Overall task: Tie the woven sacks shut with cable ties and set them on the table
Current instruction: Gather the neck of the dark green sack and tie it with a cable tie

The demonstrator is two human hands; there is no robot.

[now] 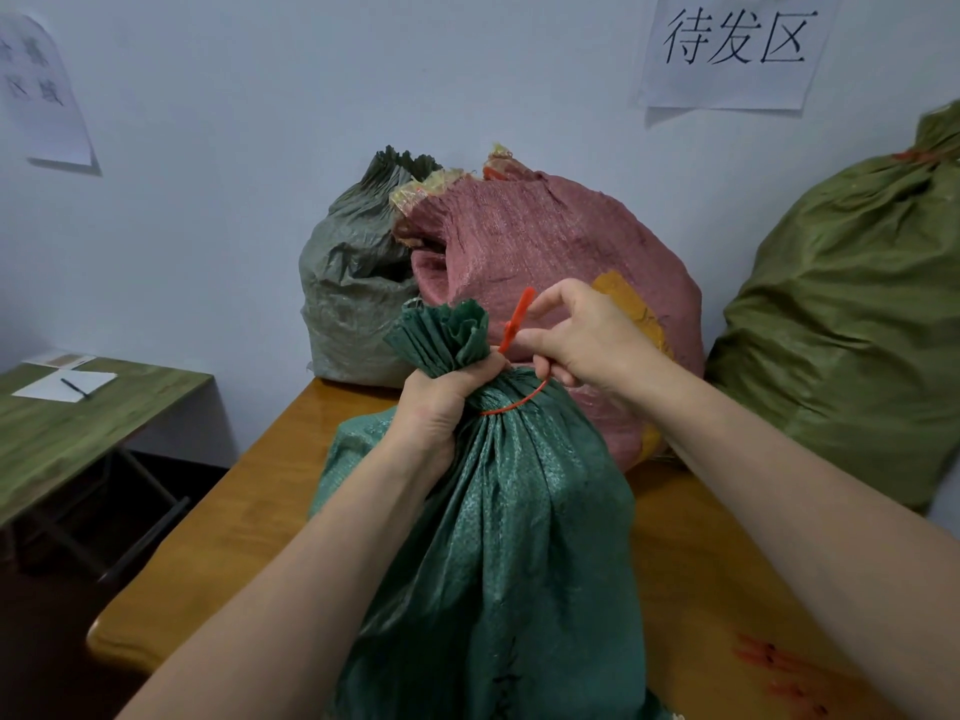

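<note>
Gripping the gathered neck of the dark green sack (493, 537), the left hand (441, 402) is clenched around the bunched fabric just below the ruffled mouth, its forearm rising from the lower left. The right hand (576, 340) reaches in from the right with curled fingers. Thumb and forefinger pinch the upright tail of the red cable tie (517, 322), and the lower fingers hook its strap. The tie's loop circles the sack neck right under the left fist.

The sack stands upright on the wooden table (234, 511), near its front edge.

Writing: a white wall sign (737, 41) at upper right reads "待发区" in black. A second paper sheet (41, 90) on the left wall carries characters too blurred to read.

Surface and room: the table top is glossy orange-brown wood. At the back, against the pale wall, sit a pink sack (545, 241) and a grey-green sack (353, 283), touching each other. An olive sack (852, 324) stands at right, with a red tie at its neck. Loose red ties (779, 667) lie blurred on the table at lower right. A green side table (78, 433) at left holds white paper and a pen (75, 387).
</note>
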